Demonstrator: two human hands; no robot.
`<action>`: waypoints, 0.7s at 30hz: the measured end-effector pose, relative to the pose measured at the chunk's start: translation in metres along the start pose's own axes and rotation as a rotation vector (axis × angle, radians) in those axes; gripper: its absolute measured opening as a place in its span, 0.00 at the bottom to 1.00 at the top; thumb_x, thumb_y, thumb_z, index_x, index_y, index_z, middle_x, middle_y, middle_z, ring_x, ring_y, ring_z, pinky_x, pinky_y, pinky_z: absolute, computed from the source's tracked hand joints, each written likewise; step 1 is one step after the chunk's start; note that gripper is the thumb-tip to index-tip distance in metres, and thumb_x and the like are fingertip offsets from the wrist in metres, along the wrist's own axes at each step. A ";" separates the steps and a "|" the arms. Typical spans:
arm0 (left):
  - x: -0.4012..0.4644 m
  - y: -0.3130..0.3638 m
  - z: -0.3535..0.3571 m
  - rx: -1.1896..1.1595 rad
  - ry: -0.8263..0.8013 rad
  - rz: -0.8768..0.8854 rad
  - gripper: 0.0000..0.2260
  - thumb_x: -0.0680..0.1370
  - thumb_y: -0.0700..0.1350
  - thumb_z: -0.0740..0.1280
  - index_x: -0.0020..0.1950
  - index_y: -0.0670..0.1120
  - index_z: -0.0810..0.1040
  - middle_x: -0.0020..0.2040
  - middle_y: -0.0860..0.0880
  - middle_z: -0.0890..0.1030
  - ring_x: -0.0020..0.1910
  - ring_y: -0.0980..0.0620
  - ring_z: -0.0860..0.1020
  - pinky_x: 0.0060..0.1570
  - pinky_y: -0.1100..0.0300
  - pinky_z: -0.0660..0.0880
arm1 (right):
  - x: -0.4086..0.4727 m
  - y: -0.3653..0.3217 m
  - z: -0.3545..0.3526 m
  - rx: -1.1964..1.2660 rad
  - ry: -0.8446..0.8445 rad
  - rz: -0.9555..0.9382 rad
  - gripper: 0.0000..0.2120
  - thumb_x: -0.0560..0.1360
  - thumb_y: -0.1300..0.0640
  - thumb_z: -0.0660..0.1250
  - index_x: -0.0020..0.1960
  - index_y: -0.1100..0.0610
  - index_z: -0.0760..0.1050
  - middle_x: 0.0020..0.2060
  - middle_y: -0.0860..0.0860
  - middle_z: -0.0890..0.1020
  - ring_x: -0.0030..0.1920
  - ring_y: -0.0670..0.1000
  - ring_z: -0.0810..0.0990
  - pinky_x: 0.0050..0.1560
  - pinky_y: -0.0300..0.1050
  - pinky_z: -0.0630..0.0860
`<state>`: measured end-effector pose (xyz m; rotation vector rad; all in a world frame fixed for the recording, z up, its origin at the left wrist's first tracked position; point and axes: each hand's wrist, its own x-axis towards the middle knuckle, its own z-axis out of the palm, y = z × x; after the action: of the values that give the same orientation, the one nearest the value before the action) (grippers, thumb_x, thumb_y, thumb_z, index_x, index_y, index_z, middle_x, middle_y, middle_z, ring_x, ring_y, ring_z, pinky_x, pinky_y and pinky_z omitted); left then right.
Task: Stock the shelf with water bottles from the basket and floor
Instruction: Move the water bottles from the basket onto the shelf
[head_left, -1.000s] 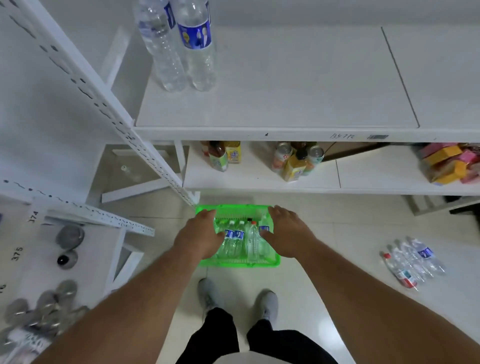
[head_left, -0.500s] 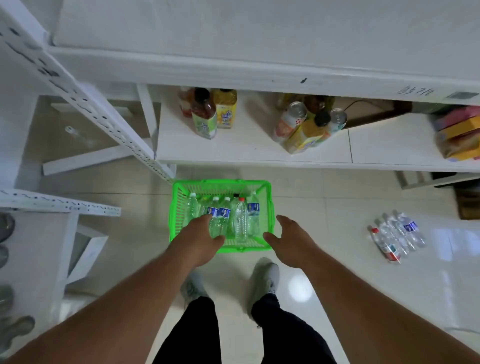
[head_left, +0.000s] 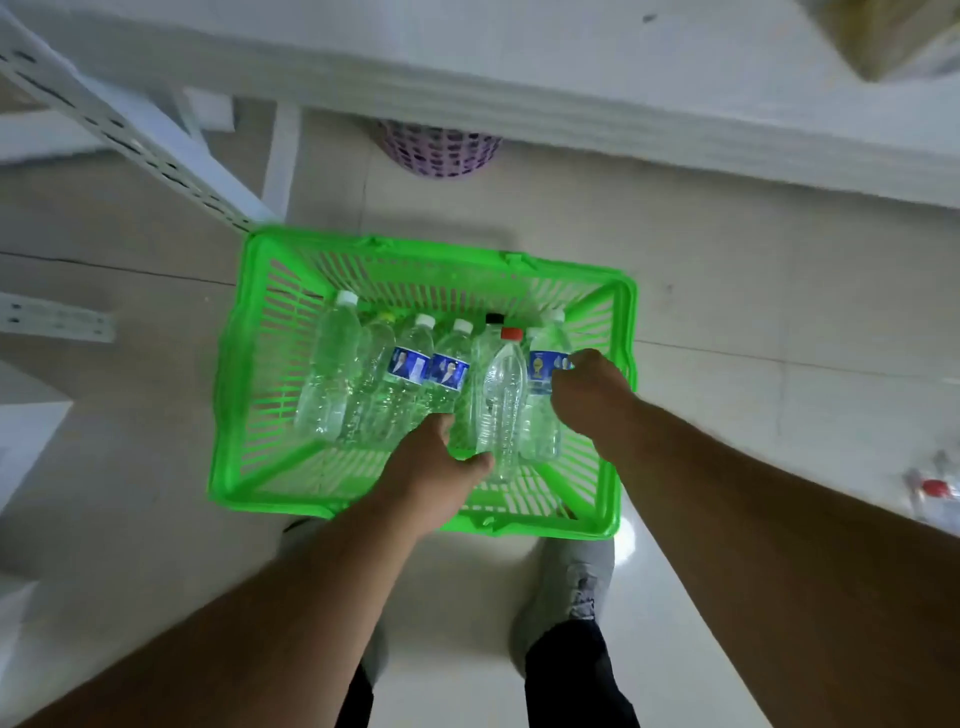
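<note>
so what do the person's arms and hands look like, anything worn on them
Both forearms are bare, with no sleeves in view. The left hand and right hand wear no gloves, and no watch, ring or wristband shows. The picture is slightly blurred, so small details could be missed.

A bright green slatted plastic basket (head_left: 236, 395) is set on the floor before the white shelf (head_left: 597, 73). Clear water bottles (head_left: 332, 374) are laid side by side in it, caps toward the shelf; some carry blue labels, and one has a red cap (head_left: 511, 333).
</note>
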<state>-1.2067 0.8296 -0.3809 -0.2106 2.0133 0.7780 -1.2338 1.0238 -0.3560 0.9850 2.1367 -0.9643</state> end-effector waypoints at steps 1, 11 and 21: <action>0.016 -0.004 0.011 -0.025 0.007 0.000 0.36 0.72 0.57 0.73 0.76 0.49 0.63 0.74 0.45 0.70 0.44 0.60 0.79 0.31 0.68 0.75 | 0.018 0.009 0.010 -0.072 0.041 0.065 0.16 0.78 0.61 0.61 0.64 0.63 0.73 0.48 0.57 0.78 0.35 0.43 0.68 0.30 0.33 0.60; 0.111 -0.012 0.090 -0.006 0.081 -0.058 0.41 0.68 0.60 0.75 0.75 0.46 0.63 0.71 0.45 0.71 0.67 0.44 0.74 0.59 0.58 0.71 | 0.095 0.040 0.072 0.035 0.088 0.252 0.21 0.76 0.61 0.64 0.67 0.62 0.66 0.62 0.58 0.76 0.59 0.60 0.77 0.50 0.46 0.72; 0.131 -0.043 0.069 -0.093 0.097 -0.130 0.24 0.65 0.56 0.76 0.57 0.49 0.77 0.52 0.50 0.84 0.40 0.55 0.82 0.35 0.63 0.76 | 0.118 0.035 0.097 -0.141 0.140 0.160 0.23 0.76 0.45 0.66 0.62 0.62 0.73 0.60 0.61 0.76 0.60 0.61 0.76 0.57 0.47 0.73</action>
<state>-1.2107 0.8575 -0.5326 -0.4358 2.0333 0.7924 -1.2509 1.0072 -0.5111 1.1619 2.1667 -0.6764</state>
